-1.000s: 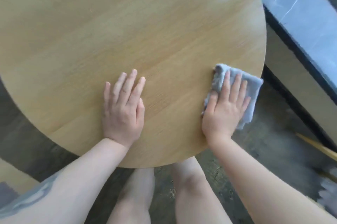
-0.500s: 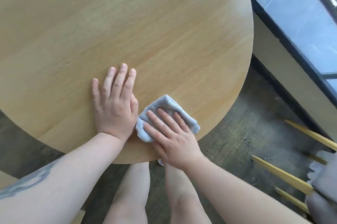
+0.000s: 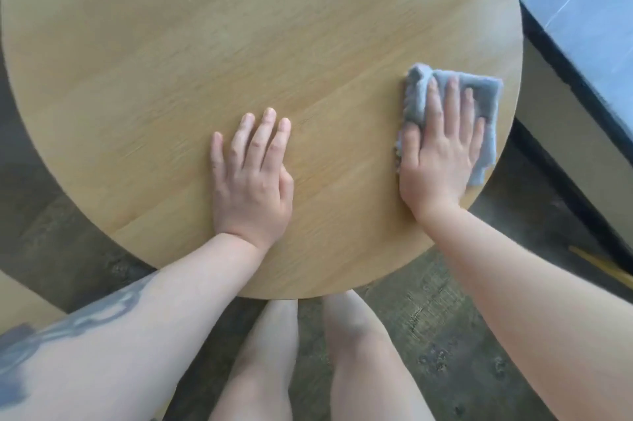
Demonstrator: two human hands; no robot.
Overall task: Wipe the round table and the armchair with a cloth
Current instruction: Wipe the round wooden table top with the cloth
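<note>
Right grip (image 3: pixel 440 160) flat, fingers straight, pressing grey cloth (image 3: pixel 483 98) (partly hidden beneath), left grip (image 3: pixel 251 180) flat on bench (image 3: pixel 205 43), far rim cut off.

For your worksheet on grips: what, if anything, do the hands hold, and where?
Nothing is gripped: the right hand presses flat on the cloth's middle; the left hand rests on the round table.

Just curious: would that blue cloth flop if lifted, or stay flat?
Probably floppy: the cloth bunches into soft folds by the right hand. Likely light, since flat fingers alone move it. It seems to slide easily on the smooth table.
</note>
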